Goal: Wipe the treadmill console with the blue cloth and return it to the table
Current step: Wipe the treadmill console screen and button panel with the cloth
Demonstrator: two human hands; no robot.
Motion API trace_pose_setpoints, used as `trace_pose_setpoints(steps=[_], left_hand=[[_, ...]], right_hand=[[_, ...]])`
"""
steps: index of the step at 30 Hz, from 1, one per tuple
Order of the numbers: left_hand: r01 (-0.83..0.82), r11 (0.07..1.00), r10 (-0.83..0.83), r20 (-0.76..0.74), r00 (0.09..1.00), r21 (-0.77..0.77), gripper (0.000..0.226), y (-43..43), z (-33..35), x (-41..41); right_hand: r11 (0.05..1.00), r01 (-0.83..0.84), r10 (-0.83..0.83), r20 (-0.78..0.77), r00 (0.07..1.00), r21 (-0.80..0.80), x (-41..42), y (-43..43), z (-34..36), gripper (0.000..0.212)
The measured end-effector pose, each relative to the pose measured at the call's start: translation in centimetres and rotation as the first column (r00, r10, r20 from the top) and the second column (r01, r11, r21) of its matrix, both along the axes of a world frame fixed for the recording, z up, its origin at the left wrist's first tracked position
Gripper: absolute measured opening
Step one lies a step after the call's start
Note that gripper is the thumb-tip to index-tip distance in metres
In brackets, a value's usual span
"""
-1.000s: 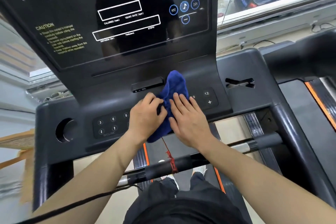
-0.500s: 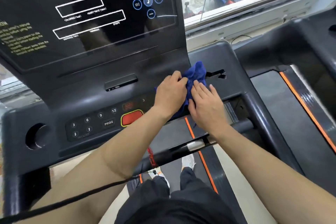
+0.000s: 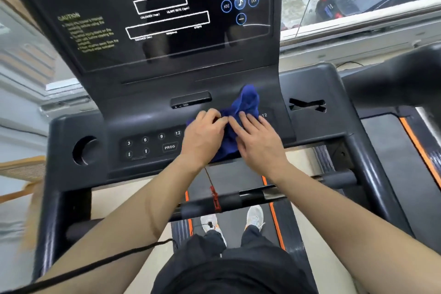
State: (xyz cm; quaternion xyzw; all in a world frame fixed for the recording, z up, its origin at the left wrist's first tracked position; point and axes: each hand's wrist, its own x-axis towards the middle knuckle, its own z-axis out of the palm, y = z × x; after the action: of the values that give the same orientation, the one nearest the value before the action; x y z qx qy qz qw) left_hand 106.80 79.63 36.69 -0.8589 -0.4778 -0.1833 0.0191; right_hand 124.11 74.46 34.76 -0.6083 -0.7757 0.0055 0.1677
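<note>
Pressing blue cloth [image 3: 241, 112] onto treadmill console [image 3: 148, 112]: left hand [image 3: 202, 137] fingers curled, right hand [image 3: 259, 141] fingers spread flat.

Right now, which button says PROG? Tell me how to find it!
Start at the big black screen and drop down to the treadmill console ledge under it. Left of the left hand and the blue cloth sits a small group of buttons. The PROG button is in the lower row, the only one with letters; the others show numbers or arrows.
</note>
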Motion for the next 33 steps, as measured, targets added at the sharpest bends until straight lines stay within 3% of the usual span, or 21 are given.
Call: trace_pose_setpoints(steps=[4, 9, 15, 18, 22, 26, 30, 33], left_hand=[[-0.198, 0.980, 0.198, -0.014, 0.980, 0.021, 0.020, -1.3, -0.6, -7.7], [-0.478, 0.877, 0.478, -0.003, 0.878, -0.049, 0.019, -4.0, -0.3, -16.9], [-0.604, 0.779, 0.621, 0.076, 0.780, -0.168, 0.023, -4.2, 0.3, -17.8], [-0.528, 0.834, 0.548, 0.127, 0.827, -0.163, 0.026, -3.0, 0.2, -13.8], [-0.260, 0.951, 0.287, 0.162, 0.944, -0.167, 0.027, -1.1, 0.1, -5.5], [-0.008, 0.977, 0.048, 0.184, 0.982, -0.215, 0.030, -0.4, -0.7, 2.0], [0.167, 0.963, -0.130, 0.178, 0.975, -0.211, 0.034, -1.1, -1.7, 2.6], [0.182, 0.976, -0.151, 0.228, 0.962, -0.121, 0.029, -2.1, -1.9, -2.6]], right_hand=[[0.980, -0.146, 0.146, -0.010, 0.989, -0.132, -7.7, 1.0, 0.5, 0.052], [0.884, -0.371, 0.388, 0.001, 0.922, -0.285, -17.8, 2.5, 1.7, 0.057], [0.853, -0.409, 0.452, 0.068, 0.889, -0.326, -19.8, 3.5, 2.3, 0.062], [0.913, -0.332, 0.358, 0.077, 0.930, -0.238, -14.9, 3.0, 1.9, 0.060], [0.966, -0.127, 0.148, 0.080, 0.986, -0.223, -5.5, 1.6, 0.7, 0.057], [0.968, 0.149, -0.142, 0.047, 0.989, -0.200, 0.8, -1.1, 0.0, 0.056], [0.940, 0.315, -0.321, -0.027, 0.947, -0.131, -0.7, -3.9, -0.9, 0.055], [0.962, 0.254, -0.260, -0.043, 0.965, -0.104, -5.3, -5.3, -1.4, 0.053]])
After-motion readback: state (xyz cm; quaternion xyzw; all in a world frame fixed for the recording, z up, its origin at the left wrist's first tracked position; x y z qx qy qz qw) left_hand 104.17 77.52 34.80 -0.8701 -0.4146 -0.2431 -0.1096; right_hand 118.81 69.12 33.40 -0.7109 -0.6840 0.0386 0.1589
